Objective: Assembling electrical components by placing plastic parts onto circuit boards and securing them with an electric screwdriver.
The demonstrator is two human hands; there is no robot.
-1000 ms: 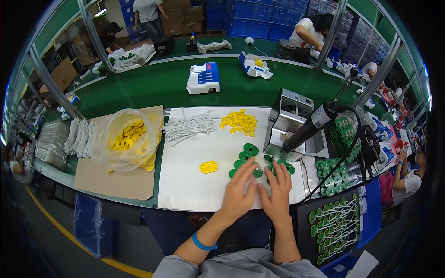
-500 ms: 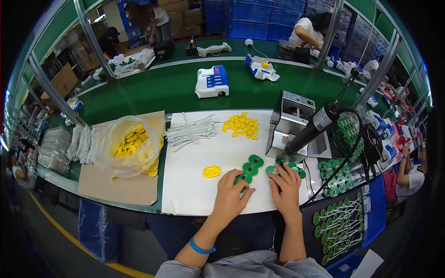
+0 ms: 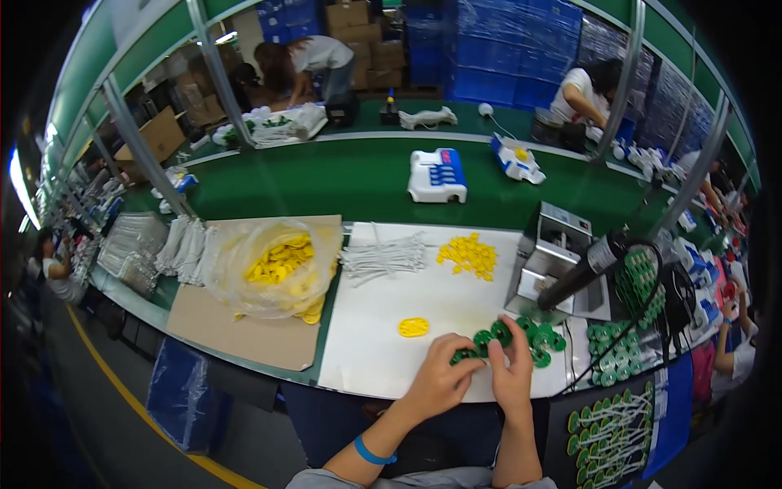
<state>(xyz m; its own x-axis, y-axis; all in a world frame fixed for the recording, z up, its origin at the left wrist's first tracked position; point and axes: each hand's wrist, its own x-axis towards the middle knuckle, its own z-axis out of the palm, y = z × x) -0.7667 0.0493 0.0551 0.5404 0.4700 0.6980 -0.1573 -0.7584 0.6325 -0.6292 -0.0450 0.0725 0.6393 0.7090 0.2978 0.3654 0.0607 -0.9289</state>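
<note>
A short strip of joined round green circuit boards (image 3: 483, 341) is between my hands, over the front of the white sheet. My left hand (image 3: 444, 373) pinches its near-left end between thumb and fingers. At the far-right end, my right hand (image 3: 511, 368) has its thumb and fingers closed round a board. More round green boards (image 3: 541, 339) lie in a loose cluster just beyond the right hand. To the left of the strip rests a yellow oval plastic piece (image 3: 413, 328). Fingers cover parts of the strip.
White cable bundles (image 3: 383, 259) and a pile of small yellow parts (image 3: 468, 256) lie farther back. A metal machine (image 3: 552, 257) with a black cylindrical tool (image 3: 582, 273) stands at right. At left, a plastic bag (image 3: 224, 273) of yellow pieces sits on cardboard (image 3: 236, 334).
My right hand has left the loose cluster and moved to the strip, closing on its far end. The left hand keeps its hold. The whole view has shifted, so the bench appears farther right.
</note>
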